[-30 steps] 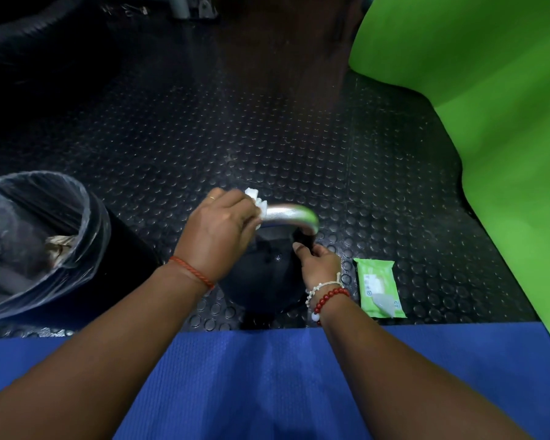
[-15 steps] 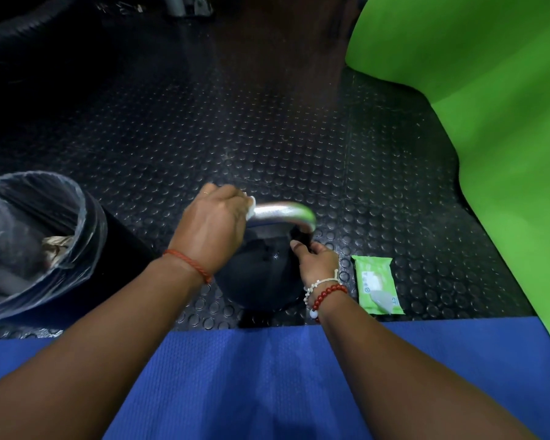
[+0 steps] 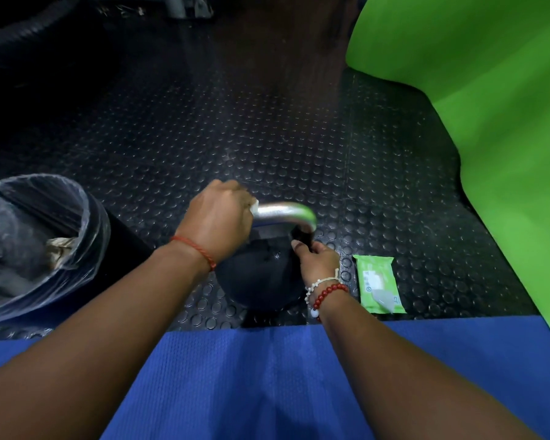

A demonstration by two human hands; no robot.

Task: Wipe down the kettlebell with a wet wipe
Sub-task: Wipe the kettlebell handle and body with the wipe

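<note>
Currently wiping the handle (image 3: 283,212), as the head camera is showing.
The left hand (image 3: 219,217) is curling round the handle's left end, pinching the wet wipe (image 3: 254,204) against the metal. The right hand (image 3: 318,262) is gripping the kettlebell (image 3: 261,277) beside the handle's right foot, likely bracing it. The kettlebell is standing on the studded floor (image 3: 235,128), between the lined bin (image 3: 86,223) and the wipe pack (image 3: 378,284).
</note>
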